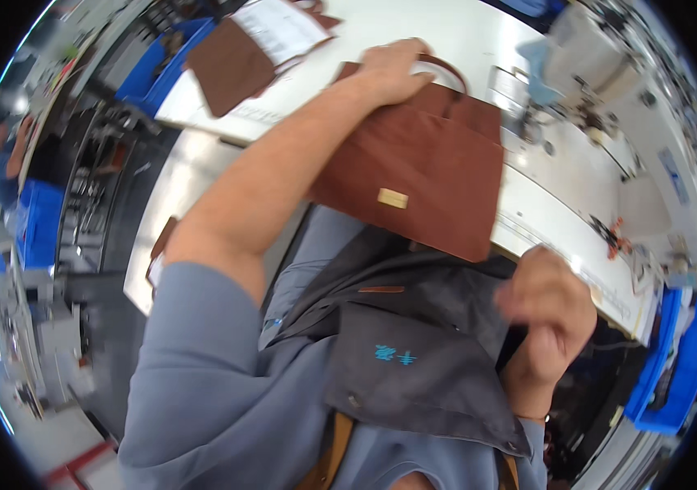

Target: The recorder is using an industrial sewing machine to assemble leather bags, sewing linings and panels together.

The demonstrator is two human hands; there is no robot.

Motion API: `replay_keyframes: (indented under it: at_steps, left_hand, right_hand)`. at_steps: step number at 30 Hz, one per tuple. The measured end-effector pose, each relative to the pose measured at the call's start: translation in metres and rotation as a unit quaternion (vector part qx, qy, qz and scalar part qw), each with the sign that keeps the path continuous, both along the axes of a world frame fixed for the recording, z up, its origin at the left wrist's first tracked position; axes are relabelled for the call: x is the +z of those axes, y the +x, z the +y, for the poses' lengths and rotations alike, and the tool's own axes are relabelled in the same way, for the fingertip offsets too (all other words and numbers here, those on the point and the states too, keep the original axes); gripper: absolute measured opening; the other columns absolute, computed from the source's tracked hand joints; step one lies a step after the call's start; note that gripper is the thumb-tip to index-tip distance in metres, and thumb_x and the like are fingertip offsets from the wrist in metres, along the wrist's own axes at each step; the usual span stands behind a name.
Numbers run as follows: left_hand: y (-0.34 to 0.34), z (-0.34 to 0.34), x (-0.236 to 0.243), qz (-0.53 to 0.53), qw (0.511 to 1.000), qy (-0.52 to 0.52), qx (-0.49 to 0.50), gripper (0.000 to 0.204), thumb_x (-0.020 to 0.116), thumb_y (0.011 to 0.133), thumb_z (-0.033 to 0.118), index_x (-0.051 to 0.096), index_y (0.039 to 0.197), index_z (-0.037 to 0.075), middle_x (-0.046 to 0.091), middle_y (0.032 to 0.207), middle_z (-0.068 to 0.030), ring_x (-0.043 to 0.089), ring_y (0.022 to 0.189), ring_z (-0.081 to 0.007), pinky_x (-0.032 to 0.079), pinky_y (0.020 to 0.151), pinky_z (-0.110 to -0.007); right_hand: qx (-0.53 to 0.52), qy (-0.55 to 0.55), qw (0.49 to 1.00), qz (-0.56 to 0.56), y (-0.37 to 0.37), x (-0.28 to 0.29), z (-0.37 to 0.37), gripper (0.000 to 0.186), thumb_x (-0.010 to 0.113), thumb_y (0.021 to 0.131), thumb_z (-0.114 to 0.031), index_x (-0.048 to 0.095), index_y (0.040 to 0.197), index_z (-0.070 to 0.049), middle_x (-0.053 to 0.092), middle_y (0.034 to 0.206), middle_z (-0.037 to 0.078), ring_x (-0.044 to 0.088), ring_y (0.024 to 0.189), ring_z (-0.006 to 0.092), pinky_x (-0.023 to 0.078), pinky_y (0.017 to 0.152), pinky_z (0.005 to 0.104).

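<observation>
A reddish-brown leather handbag (pixel 438 175) with a small gold plate on its front lies at the near edge of the white table, partly overhanging toward my lap. My left hand (pixel 397 72) is closed on the bag's far top edge, beside its curved handle (pixel 451 72); my fingertips are partly hidden. My right hand (pixel 551 306) is raised off the bag, near the table's front edge at the right. Its fingers look curled, but motion smears them, and I cannot make out anything in them.
A sewing machine (pixel 651 171) stands on the white table (pixel 422 23) at the right. More brown leather pieces (pixel 230 65) with a white sheet lie at the far left. Blue bins (pixel 679 359) flank the table at right and left. A person (pixel 9 155) is at the far left.
</observation>
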State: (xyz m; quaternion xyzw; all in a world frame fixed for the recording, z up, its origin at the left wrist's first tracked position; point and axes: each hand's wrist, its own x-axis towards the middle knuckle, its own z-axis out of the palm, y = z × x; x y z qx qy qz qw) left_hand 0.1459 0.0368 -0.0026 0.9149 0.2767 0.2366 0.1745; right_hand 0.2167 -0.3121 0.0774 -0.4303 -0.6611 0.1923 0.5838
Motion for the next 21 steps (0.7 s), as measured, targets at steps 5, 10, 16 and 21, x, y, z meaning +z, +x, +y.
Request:
replay_keyframes:
  at_steps: [5,10,16,21]
  left_hand:
    - [0.006,-0.024,0.000,-0.096,0.993,-0.043,-0.050,0.041,0.058,0.077,-0.007,0.063,0.116,0.005,0.071,0.112,-0.0212,0.066,0.110,-0.0419,0.053,0.095,-0.045]
    - [-0.038,-0.056,0.007,-0.012,0.996,0.071,0.043,0.036,0.071,0.091,0.025,0.066,0.122,0.006,0.071,0.118,-0.0135,0.066,0.115,-0.0278,0.046,0.098,-0.044]
    - [-0.063,-0.056,0.004,-0.050,0.994,0.034,0.088,0.027,0.071,0.092,0.021,0.068,0.114,0.006,0.072,0.114,-0.0122,0.067,0.111,-0.0254,0.047,0.096,-0.042]
    - [-0.136,-0.075,0.042,-0.212,0.933,-0.291,-0.007,0.024,0.068,0.091,0.012,0.065,0.113,0.004,0.076,0.089,-0.0110,0.072,0.077,-0.0194,0.053,0.066,-0.032]
  right_hand:
    - [-0.273,-0.143,0.930,-0.198,0.043,-0.042,0.010,0.019,0.061,0.095,-0.002,0.069,0.112,0.004,0.071,0.108,0.015,0.065,0.104,0.0257,0.048,0.095,0.0348]
    - [-0.308,-0.200,0.927,-0.080,0.081,-0.078,0.000,0.026,0.057,0.105,-0.015,0.068,0.119,0.004,0.069,0.118,0.010,0.062,0.112,0.0176,0.044,0.103,0.0306]
    - [-0.317,-0.215,0.915,-0.125,0.079,-0.080,0.008,0.027,0.057,0.106,-0.018,0.070,0.115,0.004,0.070,0.117,0.010,0.062,0.111,0.0174,0.044,0.102,0.0305]
    - [-0.318,-0.210,0.920,-0.089,0.089,-0.091,-0.004,0.026,0.058,0.106,-0.017,0.070,0.113,0.005,0.070,0.113,0.011,0.062,0.108,0.0172,0.045,0.101,0.0301]
